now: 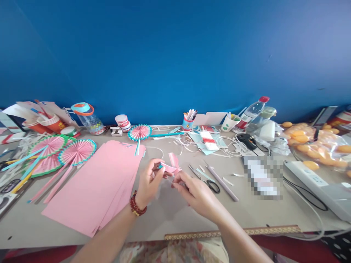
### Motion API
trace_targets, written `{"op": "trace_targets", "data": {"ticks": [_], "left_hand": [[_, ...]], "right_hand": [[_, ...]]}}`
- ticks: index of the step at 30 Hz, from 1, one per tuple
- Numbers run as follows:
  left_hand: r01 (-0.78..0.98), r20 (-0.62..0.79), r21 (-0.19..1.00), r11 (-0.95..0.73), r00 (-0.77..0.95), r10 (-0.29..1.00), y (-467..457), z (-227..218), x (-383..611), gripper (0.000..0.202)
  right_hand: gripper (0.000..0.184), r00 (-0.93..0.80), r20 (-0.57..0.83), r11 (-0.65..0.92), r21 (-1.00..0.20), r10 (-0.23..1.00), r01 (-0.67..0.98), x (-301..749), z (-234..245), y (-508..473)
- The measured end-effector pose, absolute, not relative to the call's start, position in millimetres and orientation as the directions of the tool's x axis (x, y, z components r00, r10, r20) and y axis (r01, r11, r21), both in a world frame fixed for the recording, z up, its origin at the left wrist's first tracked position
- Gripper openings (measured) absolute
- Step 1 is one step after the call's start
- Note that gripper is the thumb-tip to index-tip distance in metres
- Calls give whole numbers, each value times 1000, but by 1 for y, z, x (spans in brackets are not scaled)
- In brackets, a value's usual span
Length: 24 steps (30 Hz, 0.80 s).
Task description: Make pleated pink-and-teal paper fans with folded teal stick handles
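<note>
Between my two hands is a small pleated piece of pink paper (173,160), partly fanned and held above the table. My left hand (152,179), with a beaded bracelet at the wrist, is closed on its left end, where a bit of blue shows. My right hand (193,188) pinches the lower right end; its fingertips partly hide the paper. To the right of my hands lie scissors (204,179) with black handles and a pale purple stick (222,182). A stack of pink paper sheets (93,186) is to the left.
A finished pink paper fan (139,133) with blue edging lies behind my hands, and several more fans (76,151) are at the left. Along the wall stand a pen cup (188,120), a paper cup (229,122) and a plastic bottle (251,115). A power strip (309,175) sits right.
</note>
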<state>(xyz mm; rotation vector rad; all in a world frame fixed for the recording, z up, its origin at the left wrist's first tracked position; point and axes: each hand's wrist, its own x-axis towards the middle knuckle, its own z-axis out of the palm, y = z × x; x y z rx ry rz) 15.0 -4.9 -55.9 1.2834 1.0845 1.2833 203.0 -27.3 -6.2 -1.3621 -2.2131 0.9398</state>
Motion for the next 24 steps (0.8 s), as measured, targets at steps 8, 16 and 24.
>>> {"op": "trace_targets", "data": {"ticks": [8, 16, 24], "left_hand": [[-121, 37, 992, -19, 143, 989, -4, -58, 16, 23], [-114, 21, 994, -5, 140, 990, -3, -63, 15, 23], [-45, 133, 990, -131, 35, 991, -2, -64, 15, 20]], "right_hand": [[10, -457, -76, 272, -714, 886, 645, 224, -4, -13], [14, -551, -229, 140, -825, 803, 547, 256, -2, -15], [18, -460, -293, 50, -799, 838, 600, 279, 7, -45]]}}
